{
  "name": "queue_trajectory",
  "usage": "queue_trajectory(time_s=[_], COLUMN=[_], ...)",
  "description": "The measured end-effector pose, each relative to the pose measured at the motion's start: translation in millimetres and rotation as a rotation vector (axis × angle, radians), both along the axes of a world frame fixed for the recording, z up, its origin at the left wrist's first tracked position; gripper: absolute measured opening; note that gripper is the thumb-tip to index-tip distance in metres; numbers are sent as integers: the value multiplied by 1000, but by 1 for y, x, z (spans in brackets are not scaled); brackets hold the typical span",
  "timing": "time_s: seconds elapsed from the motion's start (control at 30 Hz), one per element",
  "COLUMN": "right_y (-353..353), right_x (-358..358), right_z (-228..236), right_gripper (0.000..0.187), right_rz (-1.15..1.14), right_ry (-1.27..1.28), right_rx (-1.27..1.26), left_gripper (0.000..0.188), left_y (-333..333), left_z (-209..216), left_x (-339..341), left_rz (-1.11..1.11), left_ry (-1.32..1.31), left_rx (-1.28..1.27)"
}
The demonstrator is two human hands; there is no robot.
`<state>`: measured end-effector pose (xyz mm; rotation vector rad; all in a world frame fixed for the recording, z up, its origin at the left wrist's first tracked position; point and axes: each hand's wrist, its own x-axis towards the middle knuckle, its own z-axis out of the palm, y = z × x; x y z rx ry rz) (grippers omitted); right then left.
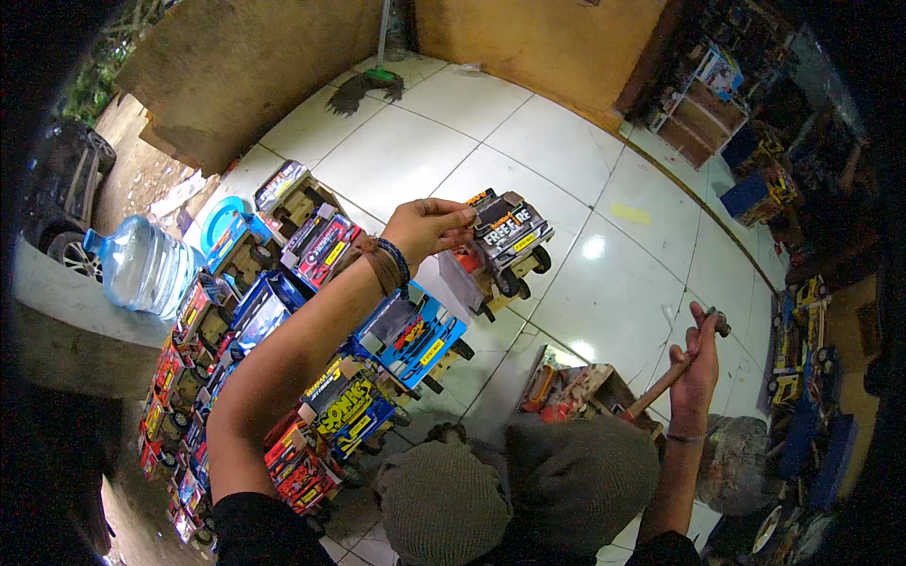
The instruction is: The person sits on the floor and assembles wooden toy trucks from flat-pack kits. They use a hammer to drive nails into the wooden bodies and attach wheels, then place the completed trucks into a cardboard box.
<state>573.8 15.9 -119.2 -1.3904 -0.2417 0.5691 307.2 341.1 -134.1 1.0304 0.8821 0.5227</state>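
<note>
My left hand (429,228) reaches across the rows of toys, its fingers pinched at the edge of a toy truck (514,234). That truck has a black, white and orange printed front and dark wheels, and rests on the tiles. On the right, my right hand (696,368) is closed around a hammer (653,392) with a wooden handle, gripped close to its metal head. Below the hammer's handle end stands an open box (615,389) with red printed pieces around it. A blue toy truck (412,335) sits just under my left forearm.
Rows of printed toy trucks (354,406) fill the left side. A clear water jug (142,264) lies near a ledge. A mop (366,88) stands at the back. More toys (802,325) and a wooden shelf (698,118) line the right; a yellow paper (630,213) lies on the tiled floor (576,179).
</note>
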Motion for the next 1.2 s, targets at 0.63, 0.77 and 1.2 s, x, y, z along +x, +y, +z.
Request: queue_trajectory(time_s=[0.63, 0.77, 1.2], right_y=[-4, 16, 91], right_x=[-70, -67, -74], right_z=[-29, 3, -4], right_gripper=[51, 54, 48], right_rz=[500, 557, 716], right_ry=[-124, -137, -763], right_rx=[-339, -351, -464], left_gripper=[25, 26, 29], left_y=[9, 11, 12], left_z=[-12, -13, -19], left_x=[1, 0, 0], left_rz=[-99, -133, -133], left_ry=[29, 34, 13], left_rx=[-102, -109, -98])
